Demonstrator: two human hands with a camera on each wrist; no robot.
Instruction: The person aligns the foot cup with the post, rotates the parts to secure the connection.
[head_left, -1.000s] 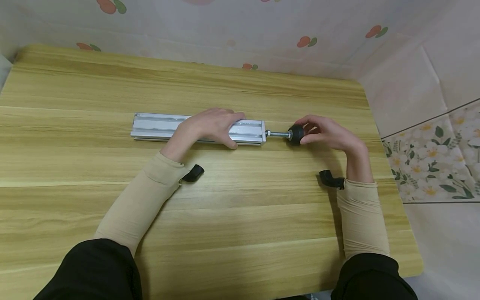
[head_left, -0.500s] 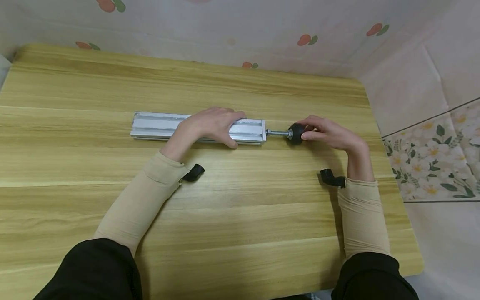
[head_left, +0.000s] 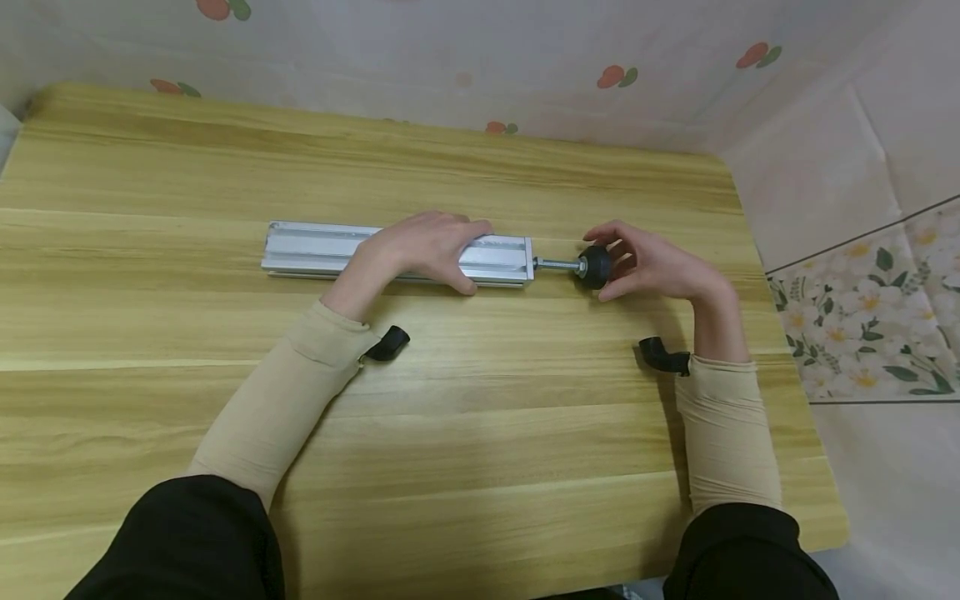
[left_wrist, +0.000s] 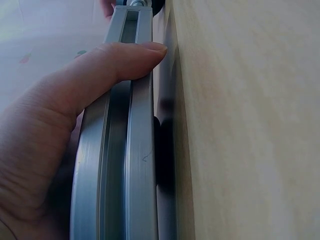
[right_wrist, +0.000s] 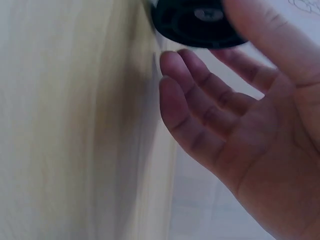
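A silver aluminium profile [head_left: 322,250] lies lengthwise on the wooden table, grooved along its faces. My left hand [head_left: 423,250] grips it from above near its right end, with the thumb [left_wrist: 125,62] across the near side in the left wrist view. From the end plate a threaded rod [head_left: 557,265] with nuts sticks out to the right, carrying a round black levelling foot [head_left: 596,267]. Around that foot my right hand [head_left: 660,260] has its thumb and index finger spread apart. In the right wrist view the other fingers [right_wrist: 175,102] curl loosely below the foot's underside, holding nothing.
The wooden table [head_left: 480,467] reaches a patterned wall covering [head_left: 420,67] at the back and a flowered one [head_left: 862,325] at the right. Black wrist camera mounts [head_left: 387,345] stick out from the beige sleeves.
My right thumb and fingers were against the black levelling foot and have now spread apart around it. My left hand stays on the profile in the same place.
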